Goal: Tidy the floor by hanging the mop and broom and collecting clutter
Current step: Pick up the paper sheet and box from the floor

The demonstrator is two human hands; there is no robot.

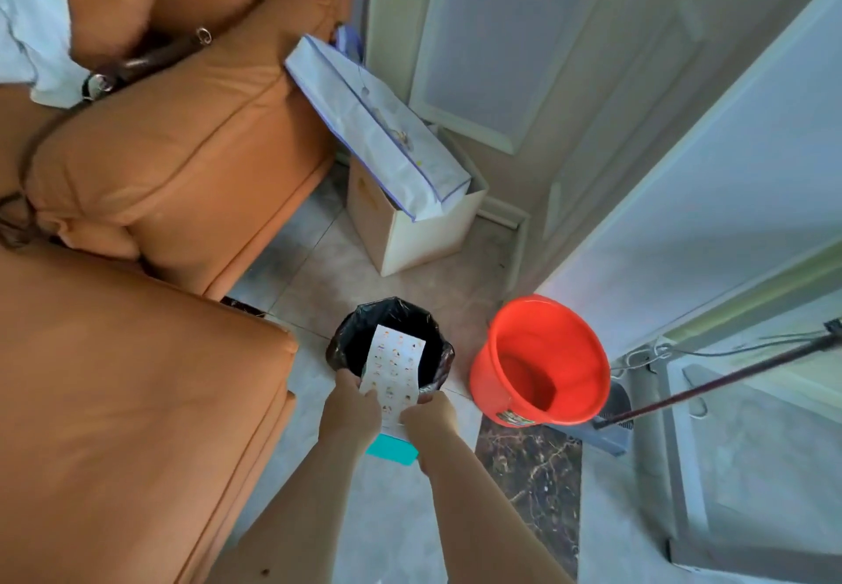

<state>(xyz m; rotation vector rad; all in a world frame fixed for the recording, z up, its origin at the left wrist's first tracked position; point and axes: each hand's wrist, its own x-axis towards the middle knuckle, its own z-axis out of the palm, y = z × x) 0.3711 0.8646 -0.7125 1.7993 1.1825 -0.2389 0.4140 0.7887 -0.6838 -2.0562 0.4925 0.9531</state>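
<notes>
Both hands hold a printed paper sheet (395,374) over a bin (346,337) lined with a black bag: the left hand (353,405) grips its left edge, the right hand (430,415) its lower right. A red bucket (542,360) stands just right of the bin on the tiled floor (319,241), beside an orange sofa (150,200)

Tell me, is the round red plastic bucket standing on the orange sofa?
No, the round red plastic bucket stands on the tiled floor, to the right of the black-lined bin.

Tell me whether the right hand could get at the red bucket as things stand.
Probably yes, once freed: the right hand and the left hand both grip the printed sheet over the bin. The red bucket stands just right, bare floor between.
</notes>
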